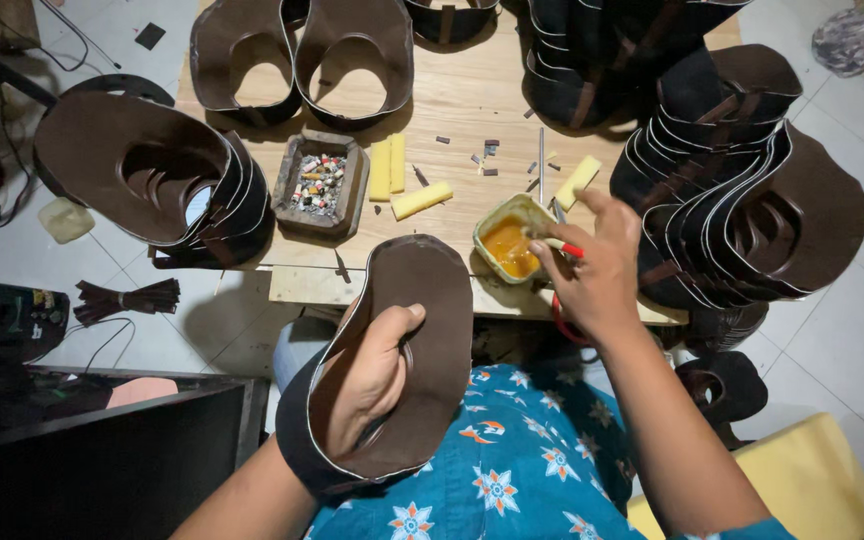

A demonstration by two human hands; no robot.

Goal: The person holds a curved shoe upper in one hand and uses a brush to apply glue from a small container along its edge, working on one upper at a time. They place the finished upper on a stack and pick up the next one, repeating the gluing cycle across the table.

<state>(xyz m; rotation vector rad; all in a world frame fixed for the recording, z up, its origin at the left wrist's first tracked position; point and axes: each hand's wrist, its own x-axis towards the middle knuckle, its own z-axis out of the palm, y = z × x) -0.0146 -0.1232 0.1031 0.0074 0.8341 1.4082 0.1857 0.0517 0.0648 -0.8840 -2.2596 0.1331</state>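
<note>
My left hand (372,375) grips a dark brown leather shoe upper (422,300), held up over my lap with the thumb across its inner face. My right hand (592,265) holds a small brush (560,245) with a red-and-white handle. Its tip dips into a yellow tub of orange glue (508,245) at the near edge of the wooden table (452,100).
Stacks of brown uppers stand at the left (152,180), back (302,60) and right (742,200). A square tray of small bits (320,185), yellow foam blocks (402,180) and scattered scraps lie mid-table. A bundle of leather strips (127,298) lies on the tiled floor at the left.
</note>
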